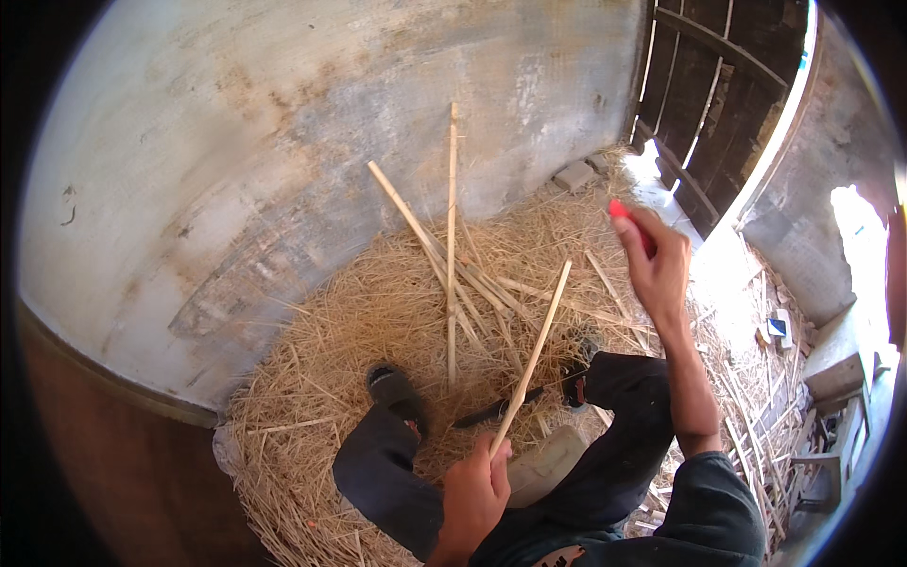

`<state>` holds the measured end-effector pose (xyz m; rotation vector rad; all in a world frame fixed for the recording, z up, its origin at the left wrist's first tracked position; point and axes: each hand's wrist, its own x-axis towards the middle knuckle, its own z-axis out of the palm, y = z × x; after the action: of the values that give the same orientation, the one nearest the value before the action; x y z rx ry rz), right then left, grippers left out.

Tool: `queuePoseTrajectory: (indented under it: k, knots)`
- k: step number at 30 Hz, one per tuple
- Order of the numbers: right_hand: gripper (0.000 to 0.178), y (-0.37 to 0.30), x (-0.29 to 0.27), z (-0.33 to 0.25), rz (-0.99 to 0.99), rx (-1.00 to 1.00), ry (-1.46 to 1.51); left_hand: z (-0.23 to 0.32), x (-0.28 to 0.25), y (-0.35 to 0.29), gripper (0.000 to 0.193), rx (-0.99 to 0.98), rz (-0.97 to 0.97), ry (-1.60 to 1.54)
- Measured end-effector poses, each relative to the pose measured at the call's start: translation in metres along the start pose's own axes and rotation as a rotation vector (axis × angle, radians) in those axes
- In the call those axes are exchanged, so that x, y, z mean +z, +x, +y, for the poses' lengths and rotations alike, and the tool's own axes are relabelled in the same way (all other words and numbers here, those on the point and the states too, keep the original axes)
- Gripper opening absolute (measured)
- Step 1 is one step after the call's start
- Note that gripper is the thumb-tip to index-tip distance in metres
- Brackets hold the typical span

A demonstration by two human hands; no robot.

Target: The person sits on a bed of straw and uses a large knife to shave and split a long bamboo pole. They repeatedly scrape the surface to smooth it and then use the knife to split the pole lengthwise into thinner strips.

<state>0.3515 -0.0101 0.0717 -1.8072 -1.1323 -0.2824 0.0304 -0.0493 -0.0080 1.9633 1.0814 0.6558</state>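
My left hand (475,493) is closed around the lower end of a pale bamboo stick (540,348), which slants up and away to the right. Raised at the right, my right hand (659,265) is closed on a small bright red object (618,210); its tip sticks out past my fingers and its kind is unclear. The two hands are well apart. Below the stick, between my feet, lies a dark long-bladed knife (491,410), partly hidden behind the stick. Beneath me is a pale, rounded block-like thing (548,465).
Straw and shavings (321,331) cover the floor. Two long bamboo sticks (453,180) rise against the stained wall (283,142), with several more lying behind my feet. A brick (573,176) sits by the dark wooden door (709,94). Wooden furniture (836,454) stands at the right.
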Motion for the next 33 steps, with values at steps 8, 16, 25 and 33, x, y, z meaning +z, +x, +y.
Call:
queuePoseTrajectory:
  k: [8,16,25,33]
  knots:
    - [0.026,-0.057,0.018,-0.021,-0.204,-0.327,0.305,-0.002,-0.020,0.019,0.023,-0.105,-0.027,-0.045]
    - [0.034,-0.082,0.022,-0.035,-0.391,-0.572,0.176,0.016,-0.021,0.025,0.027,-0.139,0.011,-0.078]
    - [0.036,-0.085,0.020,-0.041,-0.339,-0.598,0.165,0.019,-0.009,0.025,0.033,-0.002,0.078,-0.075]
    - [0.027,-0.086,0.020,-0.040,-0.301,-0.520,0.166,0.017,-0.003,0.024,0.034,-0.058,0.079,0.022]
